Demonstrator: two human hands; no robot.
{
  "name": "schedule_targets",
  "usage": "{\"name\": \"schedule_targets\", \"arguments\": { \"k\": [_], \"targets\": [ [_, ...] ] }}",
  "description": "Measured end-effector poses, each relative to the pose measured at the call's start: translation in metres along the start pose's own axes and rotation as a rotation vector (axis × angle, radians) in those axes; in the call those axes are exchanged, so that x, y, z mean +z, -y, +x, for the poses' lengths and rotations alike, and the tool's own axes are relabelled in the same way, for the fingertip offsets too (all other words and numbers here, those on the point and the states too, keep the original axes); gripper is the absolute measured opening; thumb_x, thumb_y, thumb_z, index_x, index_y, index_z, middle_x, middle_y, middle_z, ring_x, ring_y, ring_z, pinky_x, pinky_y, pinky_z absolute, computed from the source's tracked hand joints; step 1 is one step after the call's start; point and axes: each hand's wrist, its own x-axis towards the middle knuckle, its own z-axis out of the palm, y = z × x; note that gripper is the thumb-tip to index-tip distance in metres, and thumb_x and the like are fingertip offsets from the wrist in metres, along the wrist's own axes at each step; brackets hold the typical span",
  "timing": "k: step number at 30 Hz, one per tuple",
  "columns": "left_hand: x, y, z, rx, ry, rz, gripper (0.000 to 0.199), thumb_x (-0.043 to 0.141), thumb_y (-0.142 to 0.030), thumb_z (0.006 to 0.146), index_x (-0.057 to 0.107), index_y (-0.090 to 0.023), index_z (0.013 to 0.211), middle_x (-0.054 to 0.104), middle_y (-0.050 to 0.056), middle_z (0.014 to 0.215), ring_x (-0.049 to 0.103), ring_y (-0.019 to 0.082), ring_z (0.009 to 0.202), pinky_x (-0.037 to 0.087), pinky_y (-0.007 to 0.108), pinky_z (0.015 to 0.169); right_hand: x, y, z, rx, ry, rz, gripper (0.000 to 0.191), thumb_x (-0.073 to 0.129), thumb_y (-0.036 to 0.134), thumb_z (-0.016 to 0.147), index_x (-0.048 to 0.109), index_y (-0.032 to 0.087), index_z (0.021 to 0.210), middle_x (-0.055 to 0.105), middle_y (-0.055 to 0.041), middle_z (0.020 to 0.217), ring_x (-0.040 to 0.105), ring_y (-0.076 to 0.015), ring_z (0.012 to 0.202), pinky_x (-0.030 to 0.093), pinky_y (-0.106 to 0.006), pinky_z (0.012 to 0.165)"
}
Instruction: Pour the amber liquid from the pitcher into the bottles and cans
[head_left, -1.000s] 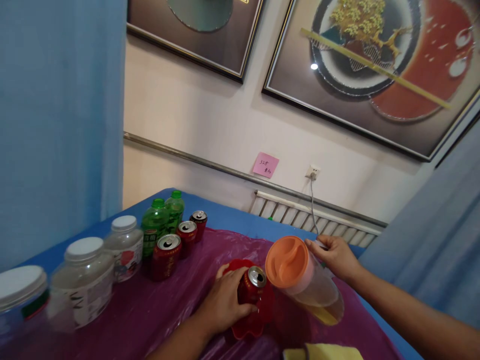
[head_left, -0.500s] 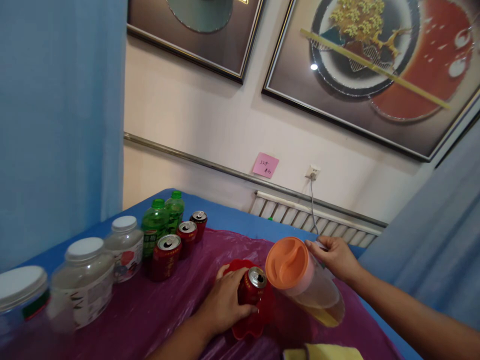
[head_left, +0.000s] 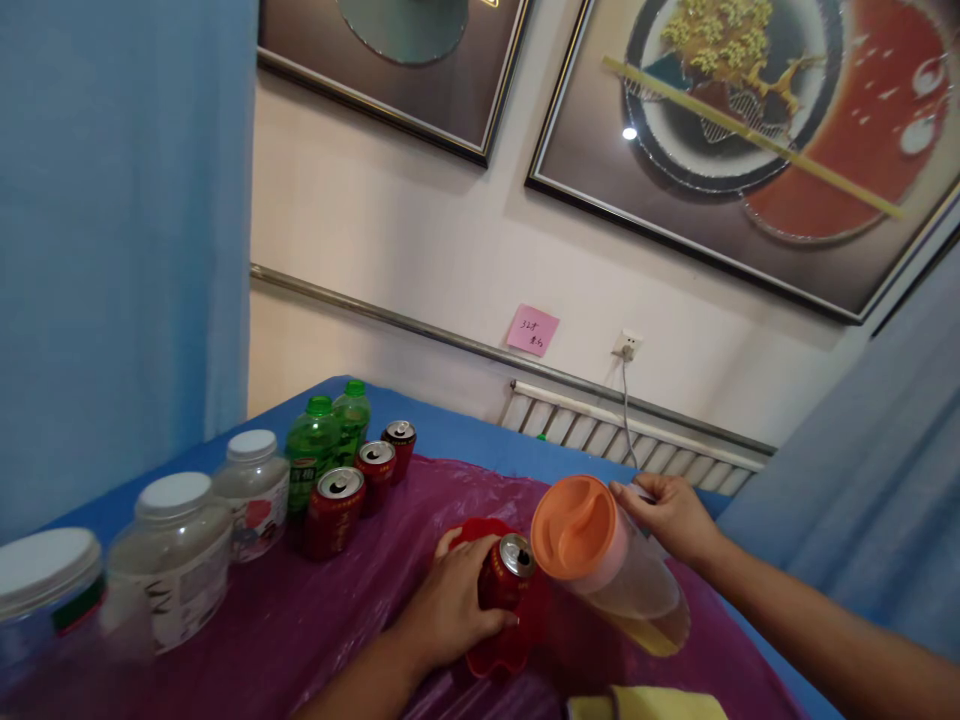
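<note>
My left hand (head_left: 450, 605) is wrapped round a red drink can (head_left: 504, 578) with an opened silver top. The can is held over a red scalloped dish (head_left: 495, 655), partly hidden by the hand. Gripped by its handle in my right hand (head_left: 671, 515) is a clear pitcher (head_left: 637, 590) with an orange lid (head_left: 574, 527). It tilts to the left, its lid close beside the can's top. Some yellowish liquid lies low in the pitcher. I cannot make out any stream between pitcher and can.
To the left stand three red cans (head_left: 335, 510), two green bottles (head_left: 313, 450) and three clear jars with white lids (head_left: 176, 560). A purple plastic sheet (head_left: 420, 510) covers the blue table (head_left: 450, 430). A folded yellow cloth (head_left: 667, 703) lies at the front. Behind is a radiator (head_left: 577, 435).
Almost nothing differs. The view has shifted very slightly, while both hands, the can and the tilted pitcher keep their places.
</note>
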Motion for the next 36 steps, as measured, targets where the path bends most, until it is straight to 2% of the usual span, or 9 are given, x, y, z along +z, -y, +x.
{"name": "schedule_targets", "arguments": {
  "k": [4, 9, 16, 22, 36],
  "targets": [
    [-0.0004, -0.0003, 0.0003, -0.03, 0.029, -0.012, 0.073, 0.089, -0.032, 0.058, 0.062, -0.03, 0.126, 0.069, 0.006, 0.135, 0.057, 0.034, 0.13, 0.015, 0.058, 0.124, 0.0004, 0.0007, -0.0006, 0.0, -0.003, 0.023, 0.06, 0.056, 0.07, 0.08, 0.025, 0.025, 0.054, 0.023, 0.0062, 0.052, 0.023, -0.0104, 0.049, 0.02, -0.026, 0.046],
    [0.0, 0.0, 0.0, -0.026, 0.007, -0.015, 0.076, 0.089, -0.032, 0.057, 0.062, -0.03, 0.128, 0.069, 0.005, 0.134, 0.057, 0.035, 0.13, 0.017, 0.059, 0.124, 0.0006, 0.0021, -0.0011, -0.002, -0.01, 0.019, 0.058, 0.056, 0.067, 0.081, 0.025, 0.025, 0.055, 0.022, 0.0062, 0.054, 0.022, -0.0098, 0.05, 0.019, -0.026, 0.047],
    [0.0027, 0.0031, -0.0003, 0.001, -0.015, -0.008, 0.075, 0.088, -0.036, 0.059, 0.061, -0.03, 0.129, 0.069, 0.006, 0.133, 0.058, 0.036, 0.128, 0.018, 0.059, 0.124, 0.0007, 0.0012, -0.0008, 0.01, -0.006, 0.018, 0.059, 0.055, 0.069, 0.08, 0.024, 0.025, 0.055, 0.02, 0.0062, 0.055, 0.021, -0.0101, 0.051, 0.019, -0.026, 0.047],
    [0.0017, 0.002, 0.0, -0.019, -0.003, -0.018, 0.076, 0.089, -0.031, 0.057, 0.061, -0.03, 0.128, 0.07, 0.005, 0.132, 0.058, 0.034, 0.129, 0.016, 0.058, 0.124, 0.0005, 0.003, -0.0015, 0.007, -0.004, 0.013, 0.059, 0.055, 0.069, 0.08, 0.023, 0.025, 0.056, 0.019, 0.006, 0.056, 0.02, -0.0105, 0.053, 0.018, -0.026, 0.048],
    [0.0014, 0.0023, 0.0001, -0.029, -0.004, -0.015, 0.074, 0.089, -0.032, 0.057, 0.061, -0.029, 0.126, 0.069, 0.006, 0.133, 0.058, 0.034, 0.128, 0.015, 0.058, 0.124, 0.0012, -0.0008, -0.0006, 0.025, -0.003, 0.039, 0.059, 0.056, 0.069, 0.08, 0.025, 0.026, 0.055, 0.021, 0.0064, 0.054, 0.022, -0.0107, 0.05, 0.018, -0.027, 0.048]
  ]
}}
